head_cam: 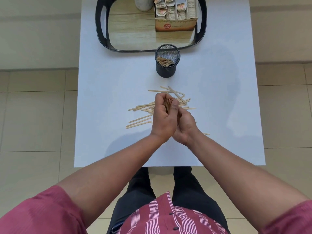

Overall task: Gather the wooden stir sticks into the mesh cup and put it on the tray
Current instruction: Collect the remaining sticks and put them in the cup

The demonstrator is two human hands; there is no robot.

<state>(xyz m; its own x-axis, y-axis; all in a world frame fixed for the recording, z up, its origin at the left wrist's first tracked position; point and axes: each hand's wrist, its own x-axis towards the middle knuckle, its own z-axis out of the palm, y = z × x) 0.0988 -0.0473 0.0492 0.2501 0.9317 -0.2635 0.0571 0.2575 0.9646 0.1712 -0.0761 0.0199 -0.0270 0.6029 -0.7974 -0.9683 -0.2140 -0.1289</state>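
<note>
on tray point(99, 31), tea box point(175, 25), "fresh" logo

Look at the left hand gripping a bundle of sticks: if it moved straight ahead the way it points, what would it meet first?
Probably the mesh cup. The left hand points up the table toward it, passing above a few loose sticks; height is hard to judge.

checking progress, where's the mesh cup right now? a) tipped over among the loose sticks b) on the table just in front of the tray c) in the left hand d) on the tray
b: the mesh cup stands upright on the white table, just outside the near rim of the tray, with some stir sticks already inside it.
</note>
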